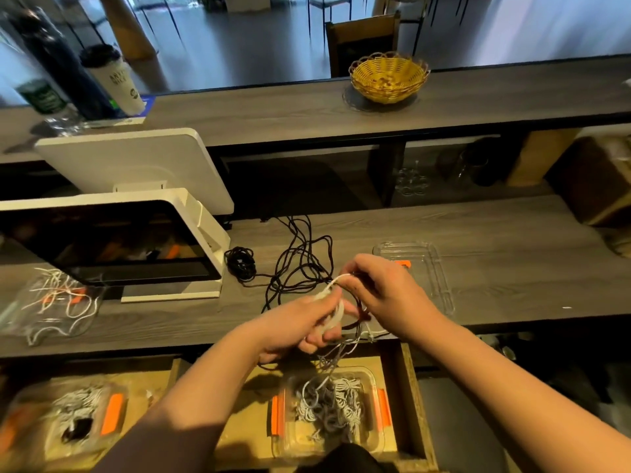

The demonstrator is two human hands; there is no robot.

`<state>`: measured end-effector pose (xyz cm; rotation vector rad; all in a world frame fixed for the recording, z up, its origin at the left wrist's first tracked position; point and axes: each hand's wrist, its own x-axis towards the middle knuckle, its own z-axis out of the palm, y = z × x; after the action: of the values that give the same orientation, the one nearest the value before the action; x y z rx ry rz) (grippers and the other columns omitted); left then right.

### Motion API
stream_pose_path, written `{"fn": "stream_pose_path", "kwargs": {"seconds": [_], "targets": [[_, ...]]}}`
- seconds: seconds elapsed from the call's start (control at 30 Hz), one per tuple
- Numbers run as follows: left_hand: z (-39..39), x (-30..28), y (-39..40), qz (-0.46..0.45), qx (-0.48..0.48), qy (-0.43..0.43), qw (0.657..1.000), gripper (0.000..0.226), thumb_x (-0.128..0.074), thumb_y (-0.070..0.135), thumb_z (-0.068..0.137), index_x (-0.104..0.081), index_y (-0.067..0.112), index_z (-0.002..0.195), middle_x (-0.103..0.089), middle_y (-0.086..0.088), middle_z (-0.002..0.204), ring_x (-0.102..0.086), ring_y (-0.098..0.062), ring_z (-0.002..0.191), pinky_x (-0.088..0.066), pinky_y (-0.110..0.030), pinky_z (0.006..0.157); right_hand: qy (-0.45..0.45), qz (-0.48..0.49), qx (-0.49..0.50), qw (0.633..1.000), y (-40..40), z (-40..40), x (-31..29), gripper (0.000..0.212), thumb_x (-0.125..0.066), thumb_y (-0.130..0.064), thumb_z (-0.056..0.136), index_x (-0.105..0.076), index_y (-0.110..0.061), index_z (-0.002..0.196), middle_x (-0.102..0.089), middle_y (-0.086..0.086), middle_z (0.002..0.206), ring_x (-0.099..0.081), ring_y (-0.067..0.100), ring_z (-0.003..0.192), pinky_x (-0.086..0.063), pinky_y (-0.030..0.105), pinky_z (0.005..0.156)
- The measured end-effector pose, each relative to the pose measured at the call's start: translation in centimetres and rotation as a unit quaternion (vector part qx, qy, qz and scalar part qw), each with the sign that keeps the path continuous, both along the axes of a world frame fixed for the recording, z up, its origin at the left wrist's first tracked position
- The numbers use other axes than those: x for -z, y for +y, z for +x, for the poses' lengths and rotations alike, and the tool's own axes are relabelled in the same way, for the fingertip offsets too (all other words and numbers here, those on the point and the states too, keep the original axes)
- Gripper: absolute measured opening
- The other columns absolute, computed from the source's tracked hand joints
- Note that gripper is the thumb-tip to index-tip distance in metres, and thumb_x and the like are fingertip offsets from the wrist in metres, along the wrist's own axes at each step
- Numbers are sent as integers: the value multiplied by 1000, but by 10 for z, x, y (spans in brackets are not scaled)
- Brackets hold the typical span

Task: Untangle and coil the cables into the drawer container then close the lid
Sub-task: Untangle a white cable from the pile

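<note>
above the open drawer container (377, 435), both hands (345, 307) pinching white cable (336, 310) at counter edge (512, 320)

Two hands work at the counter, the left hand (300, 322) and the right hand (382, 288), with one white cable (336, 310) looped between them. There are three clear containers with orange latches: one in the open drawer (327, 409) full of grey and white cables, one at the lower left (65, 414), one on the counter at the left (51, 302) (its contents too blurred to count). One loose clear lid (426, 268), one black cable tangle (300, 264), one yellow basket (389, 76) and one white screen terminal (112, 240) complete the tally.
</note>
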<state>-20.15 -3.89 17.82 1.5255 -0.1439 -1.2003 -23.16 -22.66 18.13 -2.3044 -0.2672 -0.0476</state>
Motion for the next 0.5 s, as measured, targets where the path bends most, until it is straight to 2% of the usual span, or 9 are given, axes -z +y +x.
{"fn": "stream_pose_path", "kwargs": {"seconds": [0.1, 0.17, 0.27, 0.4, 0.5], "targets": [[-5, 9, -9, -33, -162, -85, 983, 52, -33, 61, 96, -67, 31, 121, -55, 4, 70, -40, -8, 57, -31, -22, 52, 14, 68, 37, 997, -7, 9, 2, 8, -60, -28, 97, -61, -30, 89, -58, -12, 74, -55, 0, 70, -41, 14, 62], [-9, 15, -17, -35, -243, -109, 963, 52, -31, 59, 99, -67, 30, 123, -59, 1, 74, -46, -9, 59, -34, -24, 55, 48, 118, 54, 990, -11, 16, 5, 8, -60, -29, 96, -65, -28, 91, -61, -6, 75, -56, 6, 68, -48, 20, 61], [-14, 17, -27, -80, -338, -76, 935, 51, -29, 53, 103, -64, 25, 128, -69, -6, 86, -58, -12, 70, -41, -25, 60, 98, 165, 48, 980, -16, 21, 12, 7, -61, -26, 96, -68, -24, 95, -64, 4, 81, -61, 17, 72, -56, 32, 65], [-12, 15, -34, -156, -423, -36, 892, 51, -24, 51, 105, -66, 29, 125, -72, -12, 116, -67, -18, 97, -51, -29, 76, 118, 187, 37, 975, -21, 25, 22, 8, -62, -24, 96, -68, -24, 92, -63, -3, 78, -61, 9, 71, -59, 32, 68], [-7, 11, -37, -241, -499, 15, 832, 53, -24, 52, 106, -63, 25, 129, -71, -12, 116, -67, -23, 109, -49, -36, 89, 130, 196, 40, 971, -24, 30, 24, 8, -63, -25, 95, -69, -24, 91, -65, 5, 80, -64, 23, 76, -59, 41, 74]]}}
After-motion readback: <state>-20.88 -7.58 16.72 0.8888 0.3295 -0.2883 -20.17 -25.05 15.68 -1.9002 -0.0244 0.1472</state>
